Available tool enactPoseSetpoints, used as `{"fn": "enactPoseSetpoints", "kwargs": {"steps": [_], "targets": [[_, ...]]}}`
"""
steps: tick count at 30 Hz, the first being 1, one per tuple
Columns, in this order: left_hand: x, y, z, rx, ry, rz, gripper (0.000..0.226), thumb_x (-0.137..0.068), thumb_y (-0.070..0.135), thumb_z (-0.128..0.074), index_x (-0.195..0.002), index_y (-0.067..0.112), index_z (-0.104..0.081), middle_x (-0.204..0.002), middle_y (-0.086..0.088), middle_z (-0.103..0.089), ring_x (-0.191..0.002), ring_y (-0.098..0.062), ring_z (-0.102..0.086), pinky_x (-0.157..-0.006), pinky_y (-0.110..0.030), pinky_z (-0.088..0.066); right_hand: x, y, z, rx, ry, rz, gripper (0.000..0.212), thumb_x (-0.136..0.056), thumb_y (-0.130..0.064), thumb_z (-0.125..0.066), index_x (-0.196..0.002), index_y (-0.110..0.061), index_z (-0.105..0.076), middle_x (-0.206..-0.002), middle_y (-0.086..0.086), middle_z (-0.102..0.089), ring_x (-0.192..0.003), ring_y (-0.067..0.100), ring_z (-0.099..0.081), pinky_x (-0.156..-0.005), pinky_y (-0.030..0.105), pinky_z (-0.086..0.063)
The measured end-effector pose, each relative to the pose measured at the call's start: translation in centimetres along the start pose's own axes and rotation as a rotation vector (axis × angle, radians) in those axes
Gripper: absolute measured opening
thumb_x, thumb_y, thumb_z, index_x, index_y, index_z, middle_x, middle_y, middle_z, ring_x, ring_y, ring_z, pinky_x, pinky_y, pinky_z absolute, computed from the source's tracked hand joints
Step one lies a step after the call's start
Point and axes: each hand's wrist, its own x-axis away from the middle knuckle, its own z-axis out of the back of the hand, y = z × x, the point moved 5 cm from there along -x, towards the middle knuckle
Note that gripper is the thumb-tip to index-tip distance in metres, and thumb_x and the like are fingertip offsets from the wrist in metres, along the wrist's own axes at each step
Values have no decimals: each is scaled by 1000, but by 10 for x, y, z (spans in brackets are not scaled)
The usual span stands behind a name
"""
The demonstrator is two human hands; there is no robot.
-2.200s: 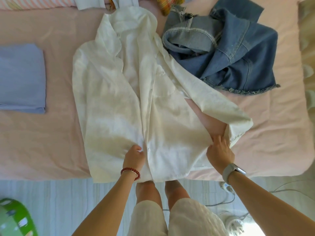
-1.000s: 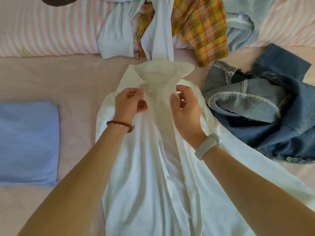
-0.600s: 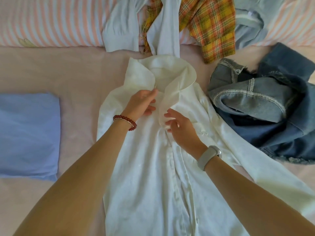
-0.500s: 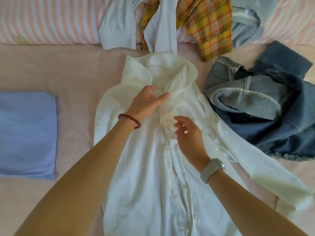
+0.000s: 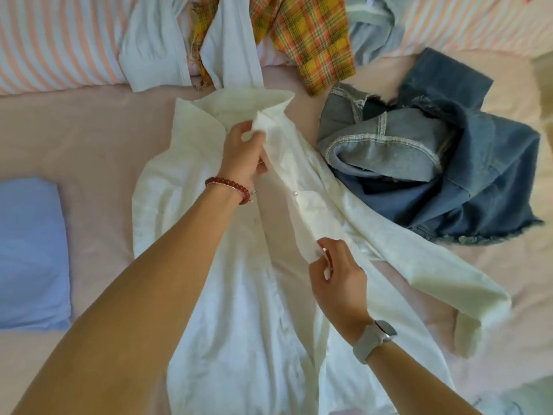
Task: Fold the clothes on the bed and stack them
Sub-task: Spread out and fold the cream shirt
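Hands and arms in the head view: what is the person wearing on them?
Both forearms are bare, with no sleeves in view. The left hand has a bracelet of round dark red beads at the wrist. The right hand has a watch on a pale grey band at the wrist. No rings or gloves show.

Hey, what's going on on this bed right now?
A person is working on a white button-up shirt spread on the pink bedsheet. The left hand grips the front edge near the collar; the right hand pinches the same edge lower down. A folded blue garment lies left, crumpled denim clothing right, unfolded.
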Motion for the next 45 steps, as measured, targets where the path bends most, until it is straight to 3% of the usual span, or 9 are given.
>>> {"fn": "enactPoseSetpoints", "kwargs": {"steps": [2, 4, 9, 15, 18, 23, 30, 38, 45], "targets": [[-2, 0, -4, 254, -7, 147, 20, -91, 4, -42, -89, 12, -59, -77, -2, -61, -65, -13, -63, -53, -23, -51, 1, -10, 11, -45, 33, 236, 25, -80, -9, -43, -100, -10, -56, -77, -8, -45, -52, 11, -38, -46, 11, -31], [-12, -6, 6, 84, 89, 186, 22, -92, 8, -41, -79, 15, -56, -75, -2, -58, -71, -19, -62, -61, -28, -54, 2, -16, 5, -40, -100, 373, 31, -82, -8, -46, -111, -13, -56, -77, -1, -51, -52, 7, -42, -46, 16, -39], [-34, -40, 39, -467, 153, 190, 22, -79, 35, -48, -63, 21, -46, -86, -12, -57, -94, -34, -61, -93, -47, -49, 14, 10, -39, 208, -683, 132, 48, -95, -25, -42, -142, -23, -33, -121, 0, -50, -108, 18, -52, -84, 30, -46], [-20, -35, 45, -516, 301, 40, 32, -82, 12, -50, -50, 15, -45, -56, -6, -42, -66, -27, -41, -57, -25, -38, 45, 41, -19, 152, -431, 16, 32, -93, -16, -44, -122, -13, -55, -102, 3, -60, -82, 22, -62, -64, 29, -49], [-17, -31, 45, -511, 344, -22, 23, -87, 17, -48, -87, 3, -66, -89, -12, -65, -84, -31, -57, -70, -28, -45, 73, 54, -13, 194, -450, -1, 26, -88, -22, -45, -109, -13, -58, -93, 1, -62, -72, 21, -63, -53, 22, -45], [26, -44, 32, -651, 356, -176, 34, -87, 12, -55, -115, -4, -50, -115, -21, -53, -102, -32, -53, -81, -26, -38, 112, 67, -5, 241, -424, -154, 17, -90, -32, -54, -94, -15, -55, -84, -10, -52, -71, 9, -51, -54, 16, -34], [138, -131, 15, -1114, 3, -514, 30, -79, 22, -56, -103, 4, -60, -100, -16, -58, -87, -37, -56, -72, -41, -50, 146, 70, -30, 431, -573, -301, 28, -93, -44, -41, -105, -19, -48, -104, -5, -57, -100, 17, -55, -70, 29, -42], [148, -155, 27, -1290, -41, -325, 50, -85, 15, -56, -133, 15, -46, -133, -11, -46, -113, -37, -43, -88, -45, -39, 167, 80, -18, 279, -371, -49, 38, -69, -4, -47, -106, -13, -50, -78, 4, -57, -57, 22, -57, -44, 21, -39], [159, -160, 22, -1084, 40, -276, 43, -89, 6, -49, -132, 3, -42, -132, -16, -47, -122, -34, -41, -101, -41, -34, 187, 80, 13, 242, -410, 255, 56, -58, 14, -72, -111, 2, -61, -84, 13, -56, -60, 21, -54, -45, 20, -45]]}}
